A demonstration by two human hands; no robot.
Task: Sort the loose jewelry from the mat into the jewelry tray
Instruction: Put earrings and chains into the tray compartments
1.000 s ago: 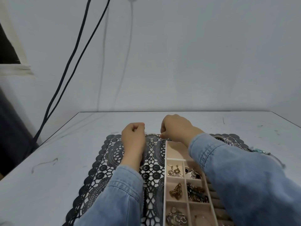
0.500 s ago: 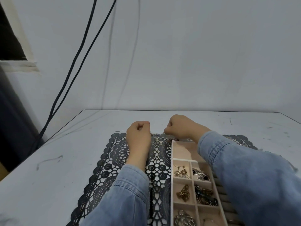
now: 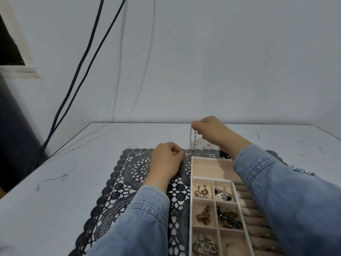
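My right hand [image 3: 215, 133] is raised above the far edge of the black lace mat [image 3: 129, 183] and pinches a silver chain [image 3: 192, 138] that hangs down in a loop. My left hand [image 3: 166, 161] rests curled on the mat, its fingertips pinching a small silver ring [image 3: 187, 157] beside the tray's far left corner. The pink jewelry tray [image 3: 210, 168] lies on the mat's right part; its far long compartment holds nothing, and the smaller ones nearer me hold earrings, chains and rings. A dark piece [image 3: 224, 154] and a thin ring [image 3: 207, 146] lie past the tray.
The mat lies on a white table [image 3: 55, 191] against a white wall. Two black cables [image 3: 83, 71] hang down at the left. A pale blue beaded piece [image 3: 302, 171] lies on the table beyond my right sleeve. Ring rolls [image 3: 252, 215] fill the tray's right side.
My right hand has lifted from the mat's far edge, drawing the silver chain up so it hangs. My left hand has stayed low on the mat by the tray's corner.
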